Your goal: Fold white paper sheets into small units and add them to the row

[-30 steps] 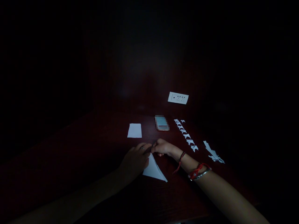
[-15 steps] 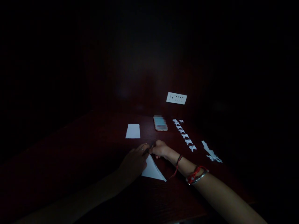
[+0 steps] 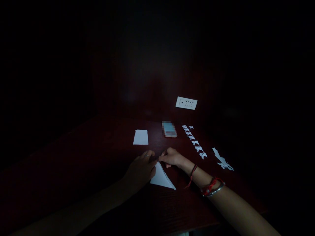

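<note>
A white sheet of paper, folded into a triangle (image 3: 161, 178), lies on the dark red table in front of me. My left hand (image 3: 140, 167) presses on its left side, fingers bent over the upper part and covering it. At the top corner, the thumb and fingertips of my right hand (image 3: 172, 157) are pinched together on the paper. The very tip is hidden between my hands in the dim light.
A flat white paper piece (image 3: 140, 137) lies beyond my left hand, with a phone (image 3: 169, 129) to its right. Farther right are a row of small folded paper pieces (image 3: 195, 143) and a heap of paper strips (image 3: 222, 161). A socket plate (image 3: 186, 103) is on the wall.
My right hand and forearm have shifted slightly right, and my left hand a little left, so the gap between them is wider. The folded paper has barely moved.
</note>
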A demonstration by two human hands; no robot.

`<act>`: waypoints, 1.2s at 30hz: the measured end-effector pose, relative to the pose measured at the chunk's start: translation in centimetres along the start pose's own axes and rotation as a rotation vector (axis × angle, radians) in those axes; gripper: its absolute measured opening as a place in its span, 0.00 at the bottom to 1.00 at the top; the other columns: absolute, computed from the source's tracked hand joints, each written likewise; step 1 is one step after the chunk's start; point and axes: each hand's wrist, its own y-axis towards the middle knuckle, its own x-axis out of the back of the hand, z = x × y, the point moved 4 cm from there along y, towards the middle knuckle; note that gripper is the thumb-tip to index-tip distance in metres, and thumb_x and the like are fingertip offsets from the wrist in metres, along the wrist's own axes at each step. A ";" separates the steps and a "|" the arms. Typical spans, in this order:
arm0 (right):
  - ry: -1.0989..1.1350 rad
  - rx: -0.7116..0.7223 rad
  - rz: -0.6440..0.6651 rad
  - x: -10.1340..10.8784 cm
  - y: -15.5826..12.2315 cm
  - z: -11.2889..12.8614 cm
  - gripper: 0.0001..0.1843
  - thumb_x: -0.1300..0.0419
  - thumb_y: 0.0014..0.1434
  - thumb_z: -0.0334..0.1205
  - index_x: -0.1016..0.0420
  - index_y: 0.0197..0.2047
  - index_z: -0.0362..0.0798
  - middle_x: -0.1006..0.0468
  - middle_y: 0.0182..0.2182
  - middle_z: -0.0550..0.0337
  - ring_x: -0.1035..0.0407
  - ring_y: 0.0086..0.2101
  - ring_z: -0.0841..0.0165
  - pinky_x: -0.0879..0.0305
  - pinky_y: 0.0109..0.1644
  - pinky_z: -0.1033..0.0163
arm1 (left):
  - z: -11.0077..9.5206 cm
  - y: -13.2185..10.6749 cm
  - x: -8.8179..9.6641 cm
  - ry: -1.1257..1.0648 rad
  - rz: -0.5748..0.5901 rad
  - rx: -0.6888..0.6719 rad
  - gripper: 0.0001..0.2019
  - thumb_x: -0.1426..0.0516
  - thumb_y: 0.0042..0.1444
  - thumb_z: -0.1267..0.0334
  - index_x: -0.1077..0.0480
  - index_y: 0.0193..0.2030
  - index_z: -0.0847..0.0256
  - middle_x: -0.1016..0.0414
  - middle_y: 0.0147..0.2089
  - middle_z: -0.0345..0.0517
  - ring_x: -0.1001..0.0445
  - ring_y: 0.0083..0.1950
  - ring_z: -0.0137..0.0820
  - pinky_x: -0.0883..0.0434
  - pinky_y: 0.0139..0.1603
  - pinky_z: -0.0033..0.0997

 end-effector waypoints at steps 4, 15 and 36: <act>-0.014 0.021 0.037 0.1 -0.3 0.2 0.07 0.45 0.44 0.36 0.34 0.20 0.42 0.39 0.09 0.67 0.45 0.11 0.79 0.46 0.15 0.74 | 0.0 -0.2 0.3 -0.027 -0.009 -0.002 0.11 0.51 0.52 0.66 0.33 0.42 0.60 0.41 0.46 0.50 0.42 0.48 0.39 0.38 0.40 0.36; -0.026 -0.002 -0.019 0.0 0.0 -0.2 0.05 0.45 0.43 0.34 0.34 0.19 0.42 0.39 0.09 0.67 0.45 0.11 0.79 0.47 0.15 0.74 | -0.2 0.1 0.3 0.001 0.008 0.010 0.11 0.50 0.51 0.66 0.32 0.41 0.59 0.41 0.46 0.50 0.42 0.48 0.40 0.38 0.38 0.36; 0.027 0.050 0.074 0.1 -0.9 -0.3 0.08 0.45 0.45 0.39 0.33 0.21 0.41 0.38 0.09 0.68 0.43 0.12 0.79 0.47 0.16 0.75 | -0.1 0.1 0.7 -0.015 0.026 0.026 0.11 0.51 0.51 0.66 0.32 0.40 0.60 0.40 0.45 0.49 0.42 0.47 0.39 0.38 0.38 0.34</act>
